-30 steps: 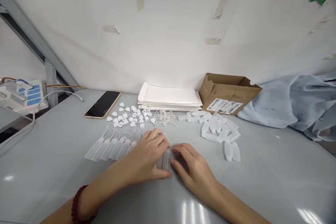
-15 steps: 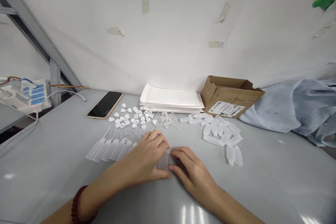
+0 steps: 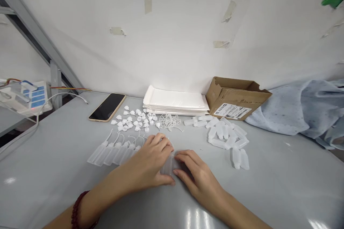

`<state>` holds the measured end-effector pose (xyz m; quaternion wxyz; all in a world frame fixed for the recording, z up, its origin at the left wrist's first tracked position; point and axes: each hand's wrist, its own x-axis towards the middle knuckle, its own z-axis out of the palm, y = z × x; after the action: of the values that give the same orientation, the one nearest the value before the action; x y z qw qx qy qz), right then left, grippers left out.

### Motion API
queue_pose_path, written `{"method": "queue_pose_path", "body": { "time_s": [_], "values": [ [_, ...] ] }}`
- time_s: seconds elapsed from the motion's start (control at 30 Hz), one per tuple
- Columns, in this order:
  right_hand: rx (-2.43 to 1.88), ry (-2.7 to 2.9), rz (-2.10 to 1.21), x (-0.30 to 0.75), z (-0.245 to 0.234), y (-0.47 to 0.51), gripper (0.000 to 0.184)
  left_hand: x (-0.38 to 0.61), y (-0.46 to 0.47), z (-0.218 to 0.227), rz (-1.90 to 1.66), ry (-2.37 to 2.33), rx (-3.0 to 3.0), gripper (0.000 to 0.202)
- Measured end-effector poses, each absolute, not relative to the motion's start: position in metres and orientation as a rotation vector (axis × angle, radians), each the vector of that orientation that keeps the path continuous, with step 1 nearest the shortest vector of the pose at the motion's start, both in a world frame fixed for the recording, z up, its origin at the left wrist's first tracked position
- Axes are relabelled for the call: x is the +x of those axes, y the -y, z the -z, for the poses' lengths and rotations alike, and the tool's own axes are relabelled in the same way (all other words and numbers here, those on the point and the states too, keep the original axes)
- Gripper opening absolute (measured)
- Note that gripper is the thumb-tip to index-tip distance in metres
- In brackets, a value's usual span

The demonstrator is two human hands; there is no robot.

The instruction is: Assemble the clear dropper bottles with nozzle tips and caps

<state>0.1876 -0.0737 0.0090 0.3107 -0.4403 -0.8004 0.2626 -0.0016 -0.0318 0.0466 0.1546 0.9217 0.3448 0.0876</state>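
Observation:
My left hand (image 3: pixel 157 159) arches over small translucent plastic bottles (image 3: pixel 168 166) lying on the table, its fingers at their capped end and its thumb at their base. My right hand (image 3: pixel 197 171) curls in from the right, fingertips and thumb at the side of the outermost bottle; the palm side is hidden. Left of my hands lies a row of capped bottles (image 3: pixel 109 153) with thin loop straps at their tops, partly covered by my left hand. Beyond are loose white caps (image 3: pixel 134 118) and a tangle of thin straps (image 3: pixel 170 122). Uncapped bottles (image 3: pixel 227 132) lie scattered to the right.
At the back stand a stack of white padded envelopes (image 3: pixel 174 100) and an open cardboard box (image 3: pixel 233 98). A phone (image 3: pixel 107 107) lies at the back left, near a white cable (image 3: pixel 61 93) and a power strip (image 3: pixel 37 96). Blue-grey cloth (image 3: pixel 301 111) bunches at the right.
Both hands stay at the same bottles with hardly any movement. The view shifts very slightly.

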Motion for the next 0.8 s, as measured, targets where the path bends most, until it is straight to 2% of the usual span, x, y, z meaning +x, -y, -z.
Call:
{"method": "queue_pose_path", "body": {
  "time_s": [0.8],
  "values": [
    [-1.153, 2.132, -0.645, 0.1899, -0.0109, 0.0731, 0.021, -0.0026, 0.0308, -0.0464, -0.288, -0.975, 2.686, 0.045]
  ]
}}
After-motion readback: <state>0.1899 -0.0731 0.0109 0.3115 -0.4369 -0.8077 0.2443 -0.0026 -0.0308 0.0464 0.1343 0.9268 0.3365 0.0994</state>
